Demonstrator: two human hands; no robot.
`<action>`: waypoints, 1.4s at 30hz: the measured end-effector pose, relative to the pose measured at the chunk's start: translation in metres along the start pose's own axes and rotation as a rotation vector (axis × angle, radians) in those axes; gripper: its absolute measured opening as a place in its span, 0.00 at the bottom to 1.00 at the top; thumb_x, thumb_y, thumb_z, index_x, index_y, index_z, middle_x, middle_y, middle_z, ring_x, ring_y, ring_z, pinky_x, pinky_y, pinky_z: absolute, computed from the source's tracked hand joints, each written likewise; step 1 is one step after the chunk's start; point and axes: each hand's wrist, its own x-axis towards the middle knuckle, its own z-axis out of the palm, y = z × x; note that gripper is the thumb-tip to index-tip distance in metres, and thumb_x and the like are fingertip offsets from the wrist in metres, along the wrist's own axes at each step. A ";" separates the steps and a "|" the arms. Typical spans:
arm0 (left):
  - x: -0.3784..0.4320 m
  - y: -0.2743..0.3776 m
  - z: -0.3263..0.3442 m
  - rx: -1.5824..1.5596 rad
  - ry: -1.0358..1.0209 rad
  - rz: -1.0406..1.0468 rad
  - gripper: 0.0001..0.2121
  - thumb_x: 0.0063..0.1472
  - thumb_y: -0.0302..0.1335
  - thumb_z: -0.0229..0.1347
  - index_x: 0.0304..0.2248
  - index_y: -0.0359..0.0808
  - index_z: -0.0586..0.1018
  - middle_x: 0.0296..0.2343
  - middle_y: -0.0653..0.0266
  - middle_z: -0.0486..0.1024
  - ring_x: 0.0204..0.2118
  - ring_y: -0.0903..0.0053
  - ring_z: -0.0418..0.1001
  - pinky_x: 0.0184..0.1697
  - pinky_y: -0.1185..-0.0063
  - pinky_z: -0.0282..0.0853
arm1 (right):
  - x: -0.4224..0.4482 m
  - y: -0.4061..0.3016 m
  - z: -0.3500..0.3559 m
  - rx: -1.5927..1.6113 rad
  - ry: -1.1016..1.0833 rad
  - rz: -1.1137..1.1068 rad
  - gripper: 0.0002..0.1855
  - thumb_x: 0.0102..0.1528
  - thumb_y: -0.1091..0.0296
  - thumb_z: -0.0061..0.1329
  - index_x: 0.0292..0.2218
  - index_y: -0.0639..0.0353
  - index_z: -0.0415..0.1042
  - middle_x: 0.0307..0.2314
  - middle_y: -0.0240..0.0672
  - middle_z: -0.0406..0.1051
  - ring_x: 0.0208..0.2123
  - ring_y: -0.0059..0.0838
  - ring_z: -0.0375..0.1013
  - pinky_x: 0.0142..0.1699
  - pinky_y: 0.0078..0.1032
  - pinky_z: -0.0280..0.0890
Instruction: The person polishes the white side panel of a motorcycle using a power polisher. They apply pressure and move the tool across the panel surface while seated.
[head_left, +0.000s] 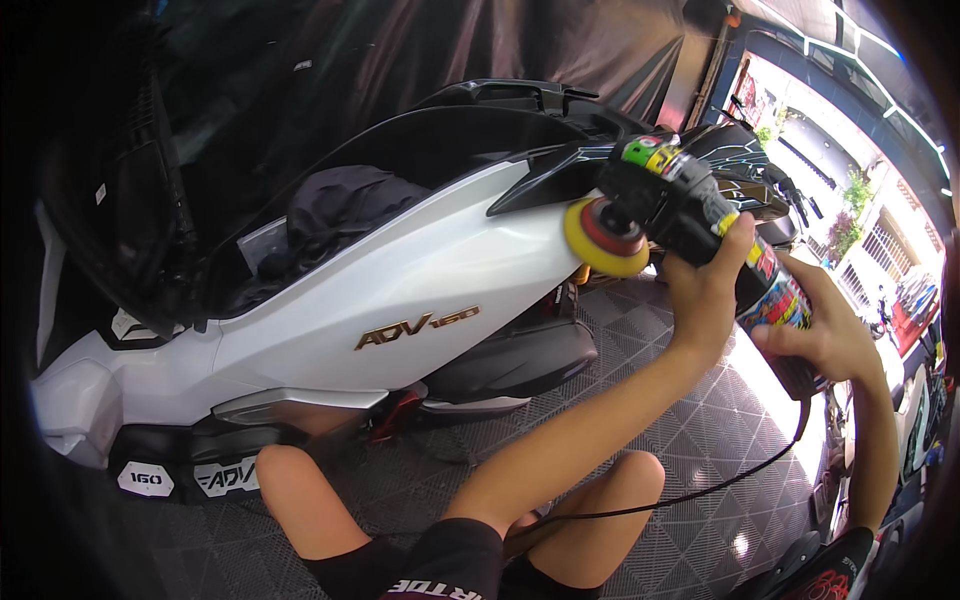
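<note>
Both my hands grip a corded electric polisher (682, 221), its black body covered in colourful stickers. My left hand (705, 289) is wrapped around the body near the head, while my right hand (825, 322) holds the rear end by the cord. A yellow foam pad (577, 244) on a red backing faces the rear of the white side panel (420, 255) of a scooter. The pad's edge overlaps the panel in view; whether it presses on it I cannot tell. Gold lettering marks the panel.
Above the panel, the scooter's storage compartment holds dark cloth (345, 195). The black power cord (697, 491) runs from the polisher across my thigh. Grey ribbed floor tiles (660, 420) lie below. A black motorcycle (727, 165) stands behind the polisher, and a dark sheet (420, 52) hangs beyond.
</note>
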 end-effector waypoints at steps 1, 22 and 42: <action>0.005 0.005 -0.002 -0.025 -0.026 -0.065 0.19 0.57 0.37 0.65 0.41 0.31 0.76 0.36 0.66 0.76 0.37 0.84 0.74 0.42 0.82 0.70 | 0.006 -0.007 0.001 0.100 -0.069 0.024 0.49 0.39 0.52 0.66 0.58 0.68 0.64 0.47 0.51 0.69 0.50 0.41 0.69 0.57 0.32 0.60; -0.033 0.048 -0.019 0.051 0.127 0.154 0.22 0.56 0.34 0.66 0.43 0.29 0.73 0.38 0.62 0.75 0.37 0.83 0.74 0.42 0.82 0.71 | -0.021 -0.055 0.026 0.070 -0.034 -0.188 0.42 0.42 0.59 0.65 0.54 0.71 0.66 0.39 0.44 0.74 0.41 0.32 0.74 0.49 0.28 0.66; -0.077 0.118 -0.113 0.039 -0.402 -0.279 0.37 0.62 0.57 0.52 0.55 0.30 0.62 0.42 0.56 0.68 0.44 0.69 0.72 0.55 0.67 0.68 | -0.086 -0.037 0.142 0.367 -0.044 -0.230 0.40 0.51 0.48 0.59 0.51 0.69 0.56 0.25 0.59 0.72 0.30 0.60 0.75 0.36 0.44 0.71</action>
